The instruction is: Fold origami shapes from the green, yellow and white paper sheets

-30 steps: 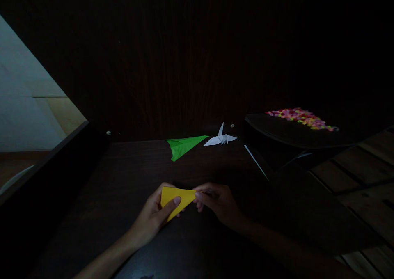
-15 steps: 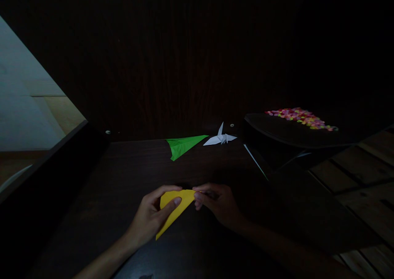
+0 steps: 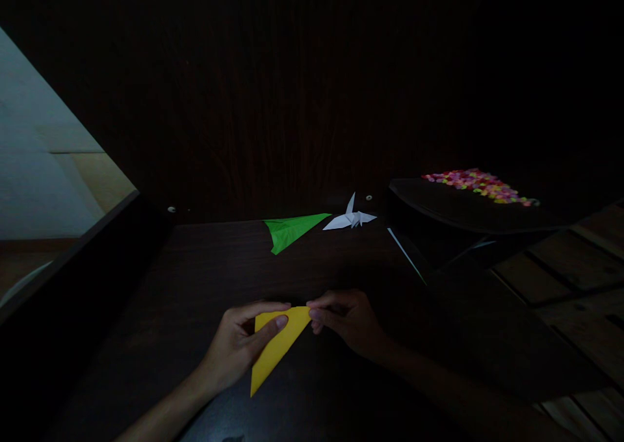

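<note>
A yellow sheet of paper (image 3: 279,350), folded to a triangle, is held between both hands low over the dark tabletop. My left hand (image 3: 244,338) grips its left side, thumb on the near face and index finger along the top edge. At the upper right corner, my right hand (image 3: 346,322) pinches the paper between thumb and fingers. Beyond them lies a green paper plane (image 3: 295,232) with its point to the right. Beside that point rests a white origami bird (image 3: 350,220).
A dark wooden panel (image 3: 273,104) rises behind the tabletop, and a low side wall (image 3: 88,273) bounds the left. On the right, a raised dark shelf (image 3: 419,201) bears a strip of small pink and yellow pieces (image 3: 480,185). A thin pale strip (image 3: 407,255) lies below it.
The yellow paper has tilted slightly, its lower corner now further down and a little to the right. Both hands keep their hold, with only small finger shifts.
</note>
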Demonstrator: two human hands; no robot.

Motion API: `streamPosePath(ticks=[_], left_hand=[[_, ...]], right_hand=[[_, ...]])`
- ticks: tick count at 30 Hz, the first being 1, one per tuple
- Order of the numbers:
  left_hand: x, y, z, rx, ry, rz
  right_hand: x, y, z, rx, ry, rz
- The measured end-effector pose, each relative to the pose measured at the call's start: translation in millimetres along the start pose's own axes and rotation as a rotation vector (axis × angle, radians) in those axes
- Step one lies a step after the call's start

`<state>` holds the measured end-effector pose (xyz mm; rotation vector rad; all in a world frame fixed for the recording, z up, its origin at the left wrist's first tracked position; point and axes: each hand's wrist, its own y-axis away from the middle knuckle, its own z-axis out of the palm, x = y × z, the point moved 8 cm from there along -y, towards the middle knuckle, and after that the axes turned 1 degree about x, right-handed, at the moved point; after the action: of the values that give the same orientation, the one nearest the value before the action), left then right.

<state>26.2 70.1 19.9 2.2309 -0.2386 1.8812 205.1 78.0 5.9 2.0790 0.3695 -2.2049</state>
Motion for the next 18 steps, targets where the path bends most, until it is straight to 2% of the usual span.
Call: streamPosePath(ticks=[11,18], left_hand=[[7,0,1.8,-0.020,-0.037,0.046],[16,-1,-2.1,0.040,-0.098,0.113]], right_hand=[[-3,4,-1,0.015,0.016,0.020],[8,3,2,0.018,-0.117,0.117]])
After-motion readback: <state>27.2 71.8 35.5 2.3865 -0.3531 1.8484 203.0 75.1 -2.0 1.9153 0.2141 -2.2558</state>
